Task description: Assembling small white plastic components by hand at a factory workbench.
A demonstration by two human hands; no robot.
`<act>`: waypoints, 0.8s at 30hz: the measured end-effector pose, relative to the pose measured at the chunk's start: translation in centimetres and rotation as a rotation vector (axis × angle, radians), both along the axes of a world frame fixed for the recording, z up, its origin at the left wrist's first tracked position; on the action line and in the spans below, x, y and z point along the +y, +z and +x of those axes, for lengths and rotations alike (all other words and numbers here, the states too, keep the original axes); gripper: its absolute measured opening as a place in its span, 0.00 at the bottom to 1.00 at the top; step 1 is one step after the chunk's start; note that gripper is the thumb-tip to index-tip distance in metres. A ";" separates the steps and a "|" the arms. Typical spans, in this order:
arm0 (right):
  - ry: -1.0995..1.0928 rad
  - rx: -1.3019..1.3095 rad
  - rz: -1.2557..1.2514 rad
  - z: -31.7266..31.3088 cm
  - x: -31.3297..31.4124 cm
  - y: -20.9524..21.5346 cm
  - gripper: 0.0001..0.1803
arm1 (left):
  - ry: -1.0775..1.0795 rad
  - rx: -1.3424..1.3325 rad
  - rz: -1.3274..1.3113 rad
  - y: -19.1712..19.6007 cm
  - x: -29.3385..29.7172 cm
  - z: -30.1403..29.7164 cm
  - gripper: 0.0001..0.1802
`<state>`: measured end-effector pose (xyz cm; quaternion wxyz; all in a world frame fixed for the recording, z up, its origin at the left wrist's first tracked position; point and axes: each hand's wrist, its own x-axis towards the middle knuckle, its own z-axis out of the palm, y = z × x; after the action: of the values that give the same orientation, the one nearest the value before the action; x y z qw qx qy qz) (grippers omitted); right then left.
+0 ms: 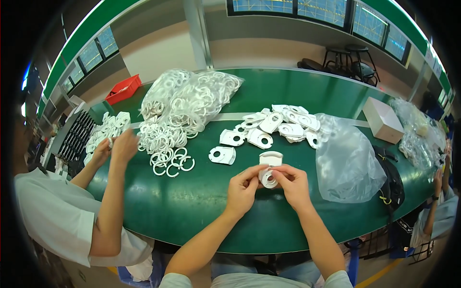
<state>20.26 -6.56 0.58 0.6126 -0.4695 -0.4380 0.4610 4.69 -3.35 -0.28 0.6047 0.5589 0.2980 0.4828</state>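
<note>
Between my two hands is a white plastic part (271,159) with a wide curved end pointing away from me and a round ringed opening nearest me. My left hand (241,188) grips its left side with thumb and fingers. On the right side, my right hand (292,184) pinches it, thumb by the round opening. Whether a separate ring sits in that opening, I cannot tell. Just beyond my hands lies a heap of similar flat white plastic parts (272,123), each with a round hole. Loose white open rings (165,144) are piled to the left.
Clear bags of white rings (192,93) lie behind the loose pile. A crumpled plastic bag (343,163) is right of my hands, near a white box (383,120) and a black bag (391,177). A red bin (123,89) stands far left. Co-workers sit on both sides.
</note>
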 end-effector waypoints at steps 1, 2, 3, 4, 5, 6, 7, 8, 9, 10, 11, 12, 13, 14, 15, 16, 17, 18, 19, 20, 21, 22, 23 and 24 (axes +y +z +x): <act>-0.031 -0.072 0.009 0.0 -0.1 0.1 0.09 | -0.069 -0.141 -0.082 0.4 0.0 0.2 0.16; -0.060 -0.142 0.018 -0.2 -0.2 0.1 0.09 | -0.134 -0.281 -0.164 0.8 -0.2 0.2 0.20; -0.105 -0.146 0.032 -0.4 -0.2 0.0 0.10 | -0.120 -0.282 -0.170 1.1 -0.2 0.5 0.27; -0.104 -0.143 0.030 -0.6 -0.3 0.0 0.10 | -0.119 -0.280 -0.172 1.0 -0.3 0.5 0.27; -0.149 -0.155 0.033 -0.9 -0.5 0.1 0.13 | -0.113 -0.205 -0.140 0.7 -0.4 0.4 0.27; -0.195 -0.167 0.036 -1.2 -0.6 0.2 0.16 | -0.106 -0.130 -0.109 0.4 -0.3 0.4 0.26; -0.194 -0.165 0.035 -1.6 -0.8 0.7 0.16 | -0.091 -0.136 -0.174 0.2 -0.2 0.4 0.24; -0.205 -0.121 0.041 -1.9 -1.0 1.3 0.19 | -0.091 -0.136 -0.175 0.3 -0.2 0.4 0.24; -0.217 -0.076 0.048 -2.0 -1.0 1.6 0.23 | -0.085 -0.094 -0.187 0.5 -0.1 0.4 0.23; -0.216 -0.075 0.047 -1.8 -0.8 1.2 0.23 | -0.078 -0.051 -0.199 0.6 0.0 0.3 0.21; -0.161 -0.074 0.075 -1.4 -0.4 0.4 0.24 | -0.080 -0.051 -0.199 0.6 0.1 0.3 0.21; -0.106 -0.072 0.102 -1.1 -0.1 -0.2 0.25 | -0.085 -0.064 -0.206 0.6 0.2 0.3 0.20; -0.107 -0.073 0.101 -0.7 0.1 -0.5 0.25 | -0.090 -0.076 -0.213 0.5 0.2 0.3 0.19; -0.072 -0.007 0.071 -0.4 0.2 -0.8 0.23 | -0.086 -0.075 -0.213 0.4 0.2 0.2 0.19; -0.037 0.058 0.040 -0.4 0.3 -0.9 0.22 | 0.032 0.070 -0.041 0.2 0.3 0.1 0.19; -0.033 0.059 0.039 -0.7 0.3 -0.8 0.22 | 0.149 0.215 0.131 0.1 0.3 0.0 0.19; -0.045 0.037 -0.005 -1.0 0.1 -0.6 0.20 | 0.301 0.408 0.375 0.8 0.1 0.1 0.17; -0.058 0.016 -0.048 -1.2 -0.1 -0.4 0.19 | 0.305 0.408 0.373 0.7 0.2 0.0 0.17; -0.054 0.016 -0.049 -1.2 -0.2 -0.2 0.19 | 0.317 0.493 0.436 0.4 0.4 -0.1 0.16; -0.078 -0.019 -0.084 -1.3 -0.2 -0.2 0.18 | 0.329 0.580 0.498 0.3 0.5 -0.3 0.14; -0.103 -0.053 -0.117 -1.4 -0.2 -0.2 0.17 | 0.333 0.584 0.495 0.4 0.5 -0.5 0.14; -0.098 -0.050 -0.119 -1.3 -0.1 -0.4 0.17 | 0.405 0.597 0.563 0.7 0.4 -0.6 0.13; -0.087 -0.031 -0.147 -1.1 0.1 -0.6 0.17 | 0.474 0.607 0.634 0.9 0.5 -0.6 0.11; -0.077 -0.011 -0.175 -0.8 0.2 -0.8 0.17 | 0.474 0.609 0.636 1.0 0.7 -0.7 0.11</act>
<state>19.49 -6.32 -0.17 0.5841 -0.5403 -0.3811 0.4708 3.97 -2.70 0.72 0.1637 0.7481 0.4179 0.4888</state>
